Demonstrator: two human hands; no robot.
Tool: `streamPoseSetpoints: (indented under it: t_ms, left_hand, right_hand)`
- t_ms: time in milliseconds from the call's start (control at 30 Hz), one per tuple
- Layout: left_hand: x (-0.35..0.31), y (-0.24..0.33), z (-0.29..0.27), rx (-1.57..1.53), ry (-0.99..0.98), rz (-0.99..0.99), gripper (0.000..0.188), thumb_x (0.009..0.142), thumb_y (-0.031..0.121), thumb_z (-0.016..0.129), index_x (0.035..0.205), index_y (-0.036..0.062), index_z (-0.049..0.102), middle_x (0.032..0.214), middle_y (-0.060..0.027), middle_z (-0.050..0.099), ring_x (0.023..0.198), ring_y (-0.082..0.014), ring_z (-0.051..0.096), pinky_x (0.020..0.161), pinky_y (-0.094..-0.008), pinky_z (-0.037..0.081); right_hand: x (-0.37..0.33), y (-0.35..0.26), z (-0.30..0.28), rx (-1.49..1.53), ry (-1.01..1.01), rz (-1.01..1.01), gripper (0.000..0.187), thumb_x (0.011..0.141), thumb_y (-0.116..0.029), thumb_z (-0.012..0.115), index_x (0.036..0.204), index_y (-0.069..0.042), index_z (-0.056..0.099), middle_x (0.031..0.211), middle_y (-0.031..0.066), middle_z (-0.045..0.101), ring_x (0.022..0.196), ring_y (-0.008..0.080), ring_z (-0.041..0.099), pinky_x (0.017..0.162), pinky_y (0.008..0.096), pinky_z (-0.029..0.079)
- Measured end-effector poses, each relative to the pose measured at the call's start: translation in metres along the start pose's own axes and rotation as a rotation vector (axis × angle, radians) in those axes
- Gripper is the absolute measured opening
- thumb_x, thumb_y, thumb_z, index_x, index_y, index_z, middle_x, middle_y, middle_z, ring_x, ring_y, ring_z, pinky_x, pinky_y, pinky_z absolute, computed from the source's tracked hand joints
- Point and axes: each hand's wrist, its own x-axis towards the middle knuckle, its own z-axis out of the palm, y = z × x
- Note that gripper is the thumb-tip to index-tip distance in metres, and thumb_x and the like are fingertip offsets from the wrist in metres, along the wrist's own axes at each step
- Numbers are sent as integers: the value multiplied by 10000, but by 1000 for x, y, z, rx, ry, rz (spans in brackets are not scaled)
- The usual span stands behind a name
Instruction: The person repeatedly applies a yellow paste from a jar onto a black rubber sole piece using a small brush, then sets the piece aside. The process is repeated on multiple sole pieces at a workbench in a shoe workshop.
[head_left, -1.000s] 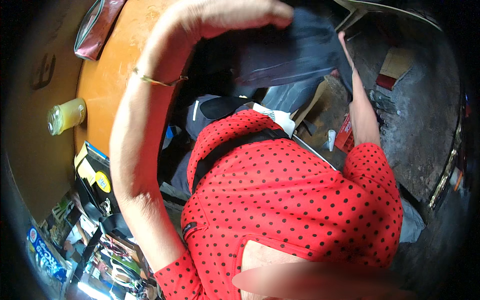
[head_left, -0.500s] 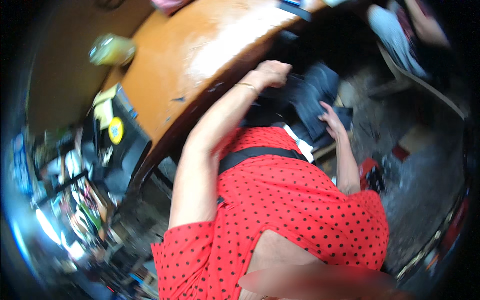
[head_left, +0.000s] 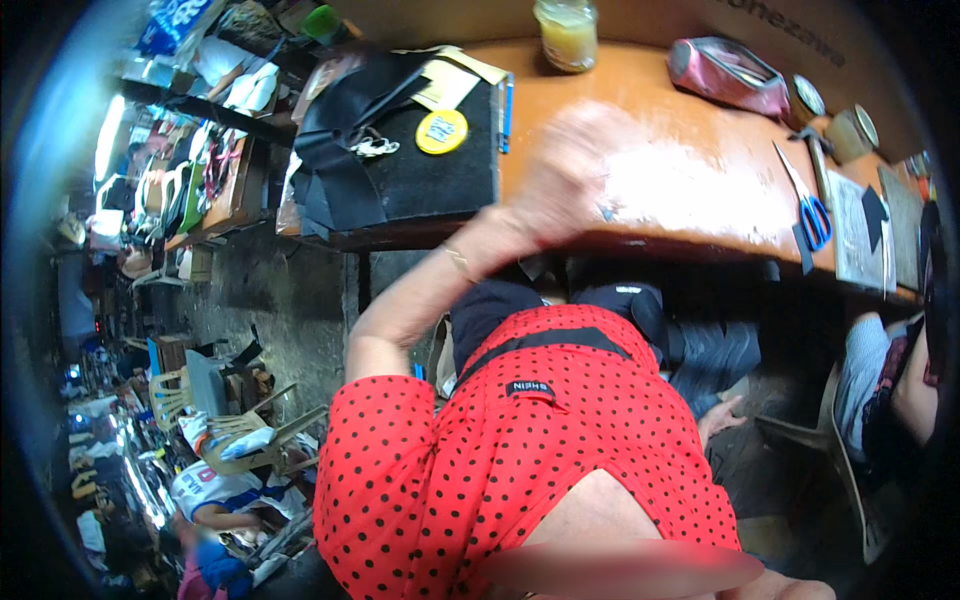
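My left hand, smeared by motion, is over the orange-brown tabletop; its fingers do not show clearly. My right hand hangs low at my right side with its fingers stretched out, just below some dark grey striped cloth. Left of my left hand lies a black sheet with black strips and a round yellow piece on it. Beyond the hand stands a glass jar with yellow contents. Toward the right end rest blue-handled scissors.
A pink pouch and another glass jar stand at the table's back. At the right edge a person's arm shows beside a plastic chair. Plastic chairs and a person in white are at the lower left.
My view has swung, bringing more of the tabletop in. My left hand has come from the table's front edge to over its top. My right hand has moved from on the dark cloth to below it.
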Motion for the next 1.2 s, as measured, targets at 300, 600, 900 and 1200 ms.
streamPoseSetpoints:
  t_ms: [300,600,900,1200]
  left_hand:
    - [-125,-181,-218,535,303,-1239,702,743,462,710,1173,-74,565,1134,-250,598,1129,-348,534,963,-407,408]
    - [-124,-175,-234,379,427,-1230,671,602,387,862,1039,-35,577,939,-128,637,843,-223,614,780,-327,485]
    - [-69,-134,-232,-275,660,-810,180,905,88,606,1073,44,655,966,-7,614,861,-55,509,795,-198,409]
    - [-10,-13,-177,-933,530,-746,447,903,-24,488,1344,0,413,1166,-149,581,1026,-186,598,929,-311,475]
  right_hand:
    - [-67,-241,10,602,-178,-1112,616,959,-239,508,1437,-15,189,1276,240,445,1096,310,503,938,410,413]
    - [-229,-372,11,819,-730,-1608,801,906,-425,558,1462,-44,125,1263,195,499,1061,280,546,953,416,392]
    - [-349,-371,-17,677,-1005,-2089,967,682,-253,831,1421,-41,244,1297,198,490,1141,319,526,978,438,419]
    - [-432,-349,-43,794,-901,-2295,844,640,-393,766,1374,-450,353,1497,75,262,1353,322,265,1096,545,197]
